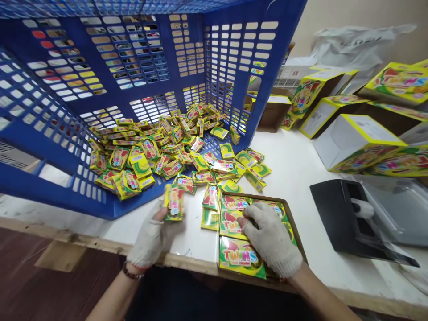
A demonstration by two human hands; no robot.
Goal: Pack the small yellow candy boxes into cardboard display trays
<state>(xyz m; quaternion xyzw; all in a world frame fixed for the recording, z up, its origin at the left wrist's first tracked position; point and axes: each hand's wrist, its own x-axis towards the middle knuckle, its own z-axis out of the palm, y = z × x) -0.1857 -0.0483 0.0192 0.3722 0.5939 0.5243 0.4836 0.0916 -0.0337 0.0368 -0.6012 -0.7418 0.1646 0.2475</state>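
My left hand (149,238), in a white fabric glove with bare fingertips, grips a small yellow-green TWINS box (174,203) between thumb and fingers, above the table. My right hand (270,234), gloved the same way, rests over an open carton (299,238) at the table's front edge. Its fingers are bent and drawn together on top of the TWINS boxes (242,256) lying in rows inside; whatever they pinch is hidden. Against the carton's left side lie two loose small boxes (211,196), one overlapping the other.
A blue perforated crate (187,53) lies tipped on its side, with many small boxes (150,147) spilling from it onto the white table (284,154). Larger TWINS cartons (357,142) stack at the right. A black tape dispenser (341,218) sits before them.
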